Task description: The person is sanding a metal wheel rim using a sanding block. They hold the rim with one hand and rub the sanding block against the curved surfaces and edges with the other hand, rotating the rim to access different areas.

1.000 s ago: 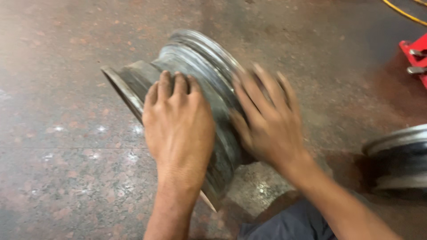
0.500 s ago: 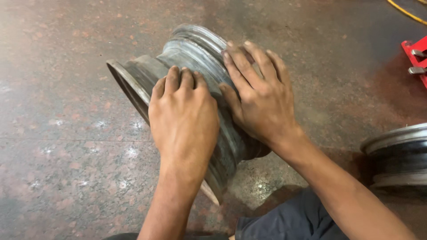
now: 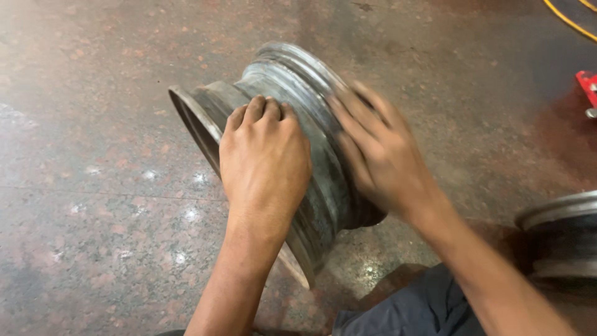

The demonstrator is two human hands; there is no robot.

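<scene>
A bare metal rim (image 3: 292, 124) stands on its edge on the floor (image 3: 93, 186), tilted so its open side faces left and away. It sits near the middle of the view, right in front of the person.

The floor is polished speckled stone, reddish brown with grey flecks and small bright glints of light. It looks stained and dusty, darker towards the upper right.

The left hand (image 3: 264, 158) lies on top of the rim's barrel, palm down, fingers curled over the central well and pressed to the metal. The right hand (image 3: 379, 155) lies flat against the rim's right flank, fingers spread wide and pointing up and left. It is blurred, so how firmly it presses cannot be told. Neither hand closes around anything; both are open on the rim.

The rim is dull grey steel, scuffed and streaked, with stepped rings along the barrel and a thin flared lip at each end. The near lip shows a pale worn edge at the bottom.

At the right edge lies a second rim (image 3: 559, 239), grey too, well apart. Above it a red tool (image 3: 587, 87) shows, and a yellow hose (image 3: 569, 15) crosses the top right corner. A dark trouser leg (image 3: 410, 311) shows at the bottom.
</scene>
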